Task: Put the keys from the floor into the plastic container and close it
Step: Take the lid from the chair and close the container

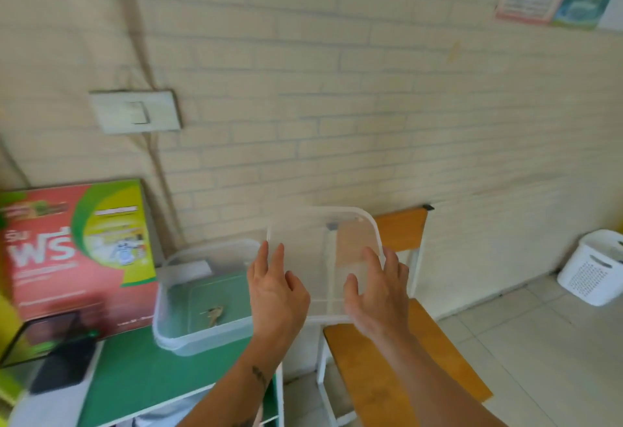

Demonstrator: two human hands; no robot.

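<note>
Keys (214, 314): lying on the bottom of the tub (202, 335), down and left of the left fingertips; this part of the task looks done.
Tub: open, on the green table (141, 379), beside the left wrist.
Lid (323, 258): held up in the air, tilted, right of the tub; probably being squared up before closing.
Left hand (274, 295): fingers spread flat against the lid's left edge, steadying it.
Right hand (374, 292): fingers curled over the lid's right edge, gripping it.
Bench (387, 369): below the right palm.
</note>
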